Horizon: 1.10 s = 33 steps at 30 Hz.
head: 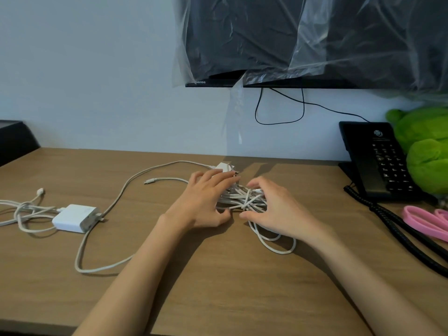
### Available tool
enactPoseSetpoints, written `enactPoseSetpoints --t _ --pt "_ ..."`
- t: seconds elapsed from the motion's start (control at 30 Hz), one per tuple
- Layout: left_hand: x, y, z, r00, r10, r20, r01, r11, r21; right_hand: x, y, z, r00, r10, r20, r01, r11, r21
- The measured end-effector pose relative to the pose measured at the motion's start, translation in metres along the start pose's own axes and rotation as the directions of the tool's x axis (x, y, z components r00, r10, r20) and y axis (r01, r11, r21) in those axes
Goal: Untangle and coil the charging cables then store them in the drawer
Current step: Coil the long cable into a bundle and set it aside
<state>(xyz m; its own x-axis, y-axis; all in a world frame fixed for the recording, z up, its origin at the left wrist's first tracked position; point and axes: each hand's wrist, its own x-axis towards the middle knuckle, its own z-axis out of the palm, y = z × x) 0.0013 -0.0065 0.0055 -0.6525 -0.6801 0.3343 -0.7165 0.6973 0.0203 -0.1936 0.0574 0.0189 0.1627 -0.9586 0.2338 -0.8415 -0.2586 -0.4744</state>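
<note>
A tangled bundle of white charging cables [244, 201] lies mid-desk. My left hand [206, 204] spans its left side, fingers laid over the top and thumb tucked at the near edge. My right hand [274, 209] grips the right side with curled fingers and thumb. A small white adapter [224, 167] sits just behind the bundle. Loops of cable [278, 248] trail out beneath my right hand. A long white cable [116, 200] runs left to a white charger brick [75, 218], with more loose cable [21, 212] beside it. No drawer is in view.
The wooden desk [218, 287] meets a white wall. A black desk phone [378, 161] with a coiled cord, a green plush toy [424, 146] and a pink band [424, 220] sit at the right. A plastic-covered screen [291, 40] hangs above. A black object [14, 139] stands far left.
</note>
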Motion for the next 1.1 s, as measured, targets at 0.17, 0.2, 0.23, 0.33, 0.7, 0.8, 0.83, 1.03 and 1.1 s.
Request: enactPoseSetpoints --t 0.17,0.2,0.23,0.33,0.7,0.8,0.83,1.03,1.1 --pt "0.008 -0.002 0.009 1.0 0.009 0.027 -0.007 0.998 -0.058 0.0 -0.003 0.003 1.0 0.009 0.017 -0.005 0.971 -0.239" --pt "0.007 -0.003 0.011 1.0 0.013 0.006 -0.013 0.996 -0.088 0.0 -0.003 0.002 1.0 0.01 0.022 -0.004 0.965 -0.261" --pt "0.007 -0.003 0.012 1.0 0.017 -0.021 -0.019 0.991 -0.129 0.0 -0.002 0.002 1.0 0.008 0.026 0.0 0.958 -0.288" --pt "0.005 -0.001 0.014 0.999 0.001 -0.052 -0.014 0.97 -0.243 -0.001 0.004 -0.004 0.999 0.031 0.025 -0.021 0.937 -0.348" --pt "0.002 0.002 0.008 0.952 -0.28 -0.127 0.161 0.805 -0.571 0.0 0.002 -0.035 0.998 0.064 0.003 -0.061 0.968 -0.245" --pt "0.003 -0.002 0.01 0.933 -0.331 -0.139 0.18 0.766 -0.617 0.007 -0.014 -0.038 0.999 0.035 0.004 -0.032 0.95 -0.311" --pt "0.003 -0.002 0.011 0.932 -0.337 -0.136 0.183 0.759 -0.625 0.011 -0.019 -0.036 0.999 0.037 0.028 -0.025 0.937 -0.349" --pt "0.003 -0.006 0.015 0.926 -0.368 -0.087 0.229 0.728 -0.646 0.038 -0.016 -0.011 0.974 0.13 0.187 -0.015 0.856 -0.517" --pt "0.003 -0.006 0.015 0.925 -0.377 -0.056 0.252 0.716 -0.651 0.039 -0.008 -0.005 0.967 0.137 0.217 -0.02 0.883 -0.47"
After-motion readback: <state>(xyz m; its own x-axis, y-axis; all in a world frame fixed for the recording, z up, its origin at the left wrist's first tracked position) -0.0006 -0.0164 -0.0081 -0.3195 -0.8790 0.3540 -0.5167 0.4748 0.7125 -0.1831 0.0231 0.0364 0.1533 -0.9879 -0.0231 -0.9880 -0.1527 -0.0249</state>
